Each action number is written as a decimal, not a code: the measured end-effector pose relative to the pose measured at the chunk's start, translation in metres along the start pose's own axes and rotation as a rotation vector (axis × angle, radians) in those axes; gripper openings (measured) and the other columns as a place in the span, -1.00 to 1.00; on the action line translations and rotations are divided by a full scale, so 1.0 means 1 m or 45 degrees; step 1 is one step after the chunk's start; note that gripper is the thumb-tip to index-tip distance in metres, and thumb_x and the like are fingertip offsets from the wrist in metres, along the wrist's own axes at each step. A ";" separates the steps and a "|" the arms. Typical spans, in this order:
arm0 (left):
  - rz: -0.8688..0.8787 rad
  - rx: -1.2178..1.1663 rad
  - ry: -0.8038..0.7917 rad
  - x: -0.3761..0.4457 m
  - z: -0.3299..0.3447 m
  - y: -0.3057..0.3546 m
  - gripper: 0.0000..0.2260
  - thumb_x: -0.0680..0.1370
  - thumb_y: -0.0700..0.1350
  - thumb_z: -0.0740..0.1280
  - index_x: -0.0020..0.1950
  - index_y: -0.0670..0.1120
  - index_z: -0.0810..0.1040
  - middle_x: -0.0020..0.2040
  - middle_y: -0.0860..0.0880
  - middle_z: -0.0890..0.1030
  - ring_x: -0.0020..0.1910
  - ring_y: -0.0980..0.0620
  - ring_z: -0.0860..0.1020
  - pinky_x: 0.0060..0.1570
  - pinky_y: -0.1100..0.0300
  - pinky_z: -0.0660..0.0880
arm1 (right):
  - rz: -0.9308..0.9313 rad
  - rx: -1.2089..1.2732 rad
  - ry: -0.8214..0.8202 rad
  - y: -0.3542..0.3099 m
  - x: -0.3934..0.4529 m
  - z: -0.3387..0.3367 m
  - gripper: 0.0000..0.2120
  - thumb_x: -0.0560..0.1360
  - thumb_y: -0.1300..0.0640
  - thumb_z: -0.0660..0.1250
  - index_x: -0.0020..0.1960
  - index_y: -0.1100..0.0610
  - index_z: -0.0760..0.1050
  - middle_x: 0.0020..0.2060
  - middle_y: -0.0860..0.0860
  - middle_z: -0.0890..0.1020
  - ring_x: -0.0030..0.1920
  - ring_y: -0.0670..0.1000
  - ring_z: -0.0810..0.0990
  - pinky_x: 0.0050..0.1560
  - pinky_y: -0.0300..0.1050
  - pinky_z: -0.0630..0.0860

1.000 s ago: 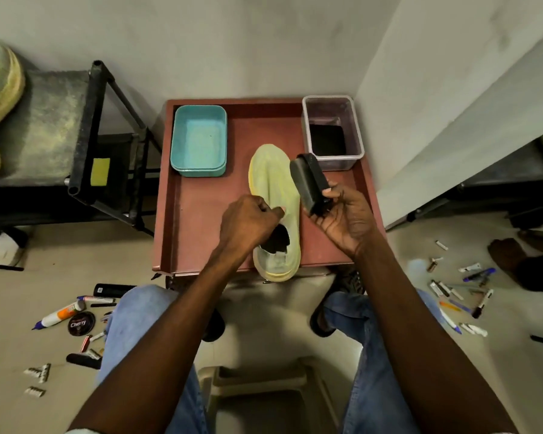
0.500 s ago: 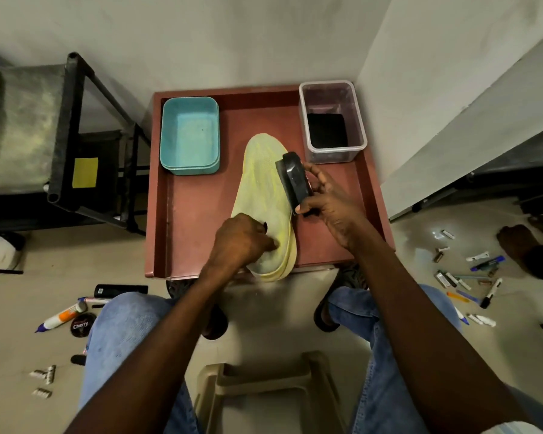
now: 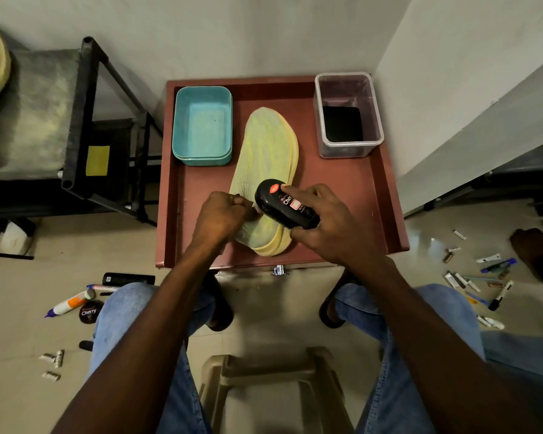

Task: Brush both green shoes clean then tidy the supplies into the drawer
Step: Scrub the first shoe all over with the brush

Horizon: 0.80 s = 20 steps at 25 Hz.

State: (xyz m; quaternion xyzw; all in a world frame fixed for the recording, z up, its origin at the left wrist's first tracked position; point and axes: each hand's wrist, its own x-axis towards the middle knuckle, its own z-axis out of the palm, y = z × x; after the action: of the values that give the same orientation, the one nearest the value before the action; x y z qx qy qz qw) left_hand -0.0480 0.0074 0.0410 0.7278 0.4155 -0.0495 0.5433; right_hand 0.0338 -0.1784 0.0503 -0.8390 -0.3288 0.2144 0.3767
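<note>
I see the red-brown surface (image 3: 351, 195) with a raised rim. At 11 o'clock on it stands an empty teal tub (image 3: 202, 125), at 1 o'clock a clear container (image 3: 347, 115). In the centre lies one green shoe (image 3: 268, 145). My left hand (image 3: 221, 216) is closed on its heel end. My right hand (image 3: 328, 222) has its grip closed around the black brush (image 3: 284, 203), which rests on the shoe. I judge the brushing unfinished; I cannot pick out the second shoe for certain, and supplies lie on the floor (image 3: 29, 311).
</note>
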 end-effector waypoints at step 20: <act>0.114 0.298 0.352 0.004 -0.002 -0.019 -0.62 0.37 -0.07 0.54 0.12 -0.13 0.54 -0.08 -0.11 0.66 -0.17 -0.08 0.63 -0.13 -0.02 0.61 | -0.009 -0.139 -0.232 0.016 0.006 0.013 -0.25 0.30 0.15 0.52 0.45 -0.04 0.36 0.04 -0.02 0.45 0.01 0.04 0.51 -0.05 -0.17 0.43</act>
State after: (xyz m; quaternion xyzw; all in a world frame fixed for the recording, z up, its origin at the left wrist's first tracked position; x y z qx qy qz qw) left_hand -0.0585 0.0130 0.0253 0.8037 0.4448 0.0273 0.3942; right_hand 0.0364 -0.1760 0.0293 -0.8342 -0.3759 0.2702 0.2998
